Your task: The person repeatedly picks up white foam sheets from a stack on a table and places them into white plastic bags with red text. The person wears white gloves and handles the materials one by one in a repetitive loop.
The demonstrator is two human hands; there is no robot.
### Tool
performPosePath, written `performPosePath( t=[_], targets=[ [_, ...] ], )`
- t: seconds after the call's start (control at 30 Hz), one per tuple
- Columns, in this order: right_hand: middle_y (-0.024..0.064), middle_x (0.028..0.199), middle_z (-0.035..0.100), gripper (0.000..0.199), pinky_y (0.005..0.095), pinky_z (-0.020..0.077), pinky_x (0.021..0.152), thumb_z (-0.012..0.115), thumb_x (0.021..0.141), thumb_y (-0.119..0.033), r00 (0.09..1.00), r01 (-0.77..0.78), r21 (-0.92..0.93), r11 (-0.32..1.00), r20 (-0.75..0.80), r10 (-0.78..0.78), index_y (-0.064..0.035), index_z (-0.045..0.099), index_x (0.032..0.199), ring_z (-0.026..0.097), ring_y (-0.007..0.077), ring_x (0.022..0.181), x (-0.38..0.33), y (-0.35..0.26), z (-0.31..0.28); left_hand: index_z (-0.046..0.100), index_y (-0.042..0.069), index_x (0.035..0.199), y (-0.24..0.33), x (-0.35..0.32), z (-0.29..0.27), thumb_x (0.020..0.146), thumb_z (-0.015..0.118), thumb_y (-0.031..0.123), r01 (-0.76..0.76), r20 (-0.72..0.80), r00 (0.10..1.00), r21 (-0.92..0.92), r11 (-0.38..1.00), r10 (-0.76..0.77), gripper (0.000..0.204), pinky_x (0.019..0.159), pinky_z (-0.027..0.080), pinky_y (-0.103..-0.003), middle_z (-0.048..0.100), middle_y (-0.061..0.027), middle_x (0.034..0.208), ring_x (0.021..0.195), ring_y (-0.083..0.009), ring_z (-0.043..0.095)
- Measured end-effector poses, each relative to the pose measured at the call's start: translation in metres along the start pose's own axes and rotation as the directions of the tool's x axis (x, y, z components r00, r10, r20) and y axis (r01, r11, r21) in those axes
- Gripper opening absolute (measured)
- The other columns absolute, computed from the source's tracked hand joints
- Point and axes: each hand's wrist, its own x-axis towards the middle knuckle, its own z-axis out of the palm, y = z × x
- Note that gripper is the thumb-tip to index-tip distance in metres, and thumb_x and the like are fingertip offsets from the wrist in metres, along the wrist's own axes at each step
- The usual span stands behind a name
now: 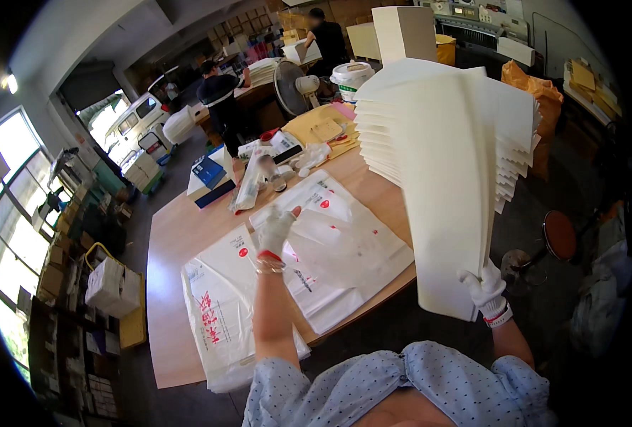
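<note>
My left hand (277, 231), in a white glove with a bare thumb tip, is over the printed plastic bags. Its fingers point away from me, with the thumb apart. Just right of it lies a crumpled, translucent plastic bag (344, 245) with red marks, on top of other bags. Another pile of white plastic bags (223, 306) with red print lies to the left. My right hand (485, 288), also gloved, is closed on the low edge of a long cream paper sheet (440, 192). That sheet drapes down from a tall paper stack (515, 135) in staggered layers.
On the wooden table (170, 285) are a blue box (208, 172), a roll of tape (279, 183) and yellow envelopes (323, 128). A fan (292, 85) and white bucket (351, 78) stand beyond. Two people work farther back. A round stool (559, 235) stands at right.
</note>
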Motion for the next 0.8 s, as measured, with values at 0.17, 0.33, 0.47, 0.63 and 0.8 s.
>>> performPosePath(
  t=[0.17, 0.33, 0.47, 0.63, 0.8],
  targets=[
    [0.0163, 0.087, 0.063, 0.014, 0.0413, 0.0491, 0.054, 0.055, 0.082, -0.018, 0.929, 0.252, -0.53, 0.81, 0.366, -0.049, -0.0096, 0.065, 0.087, 0.062, 0.0297, 0.065, -0.025, 0.035, 0.032, 0.046, 0.003, 0.122, -0.025, 0.03, 0.026, 0.086, 0.06, 0.023, 0.511, 0.521, 0.847, -0.853, 0.109, 0.106, 0.043, 0.084, 0.05, -0.033, 0.06, -0.0137, 0.111, 0.079, -0.0176, 0.062],
    [0.0126, 0.085, 0.063, 0.024, 0.0442, 0.0503, 0.058, 0.048, 0.082, -0.019, 0.594, 0.29, -0.582, 0.76, 0.732, 0.335, -0.0122, 0.058, 0.102, 0.064, 0.0312, 0.07, 0.018, 0.037, 0.115, 0.059, 0.001, 0.108, -0.007, 0.002, 0.114, 0.089, 0.047, 0.013, -0.102, 0.134, 0.941, -0.764, 0.637, 0.31, 0.026, 0.083, 0.047, -0.032, 0.063, -0.0097, 0.102, 0.089, -0.0203, 0.06],
    [0.0175, 0.108, 0.056, 0.035, 0.0417, 0.0501, 0.07, 0.054, 0.082, -0.026, 0.715, 0.046, -0.505, 0.862, 0.619, 0.325, -0.008, 0.052, 0.112, 0.062, 0.0304, 0.088, 0.077, 0.051, 0.142, 0.053, 0.01, 0.117, 0.163, -0.095, 0.141, 0.079, 0.06, 0.022, -0.582, 0.354, 0.768, 0.037, 0.812, 0.534, 0.041, 0.075, 0.049, -0.039, 0.062, -0.0143, 0.098, 0.087, -0.0301, 0.06],
    [0.02, 0.11, 0.056, 0.046, 0.0433, 0.0475, 0.081, 0.053, 0.085, -0.029, 0.925, -0.159, -0.436, 0.886, 0.247, 0.288, -0.0086, 0.043, 0.125, 0.059, 0.0354, 0.097, 0.109, 0.117, 0.185, 0.053, 0.011, 0.115, 0.076, -0.084, 0.126, 0.075, 0.064, 0.026, -0.165, 0.277, 0.938, -0.169, 0.972, 0.208, 0.044, 0.071, 0.049, -0.039, 0.059, -0.0123, 0.086, 0.082, -0.0324, 0.058],
    [0.0234, 0.113, 0.057, 0.042, 0.0461, 0.0439, 0.086, 0.039, 0.088, -0.029, 0.772, -0.31, -0.537, 0.785, 0.34, 0.537, -0.0123, 0.041, 0.127, 0.055, 0.0399, 0.103, 0.13, 0.182, 0.248, 0.053, 0.011, 0.116, -0.022, -0.132, 0.166, 0.079, 0.06, 0.025, -0.539, 0.327, 0.835, 0.322, 0.778, 0.443, 0.041, 0.071, 0.049, -0.036, 0.056, -0.0136, 0.099, 0.089, -0.0292, 0.057]
  ],
)
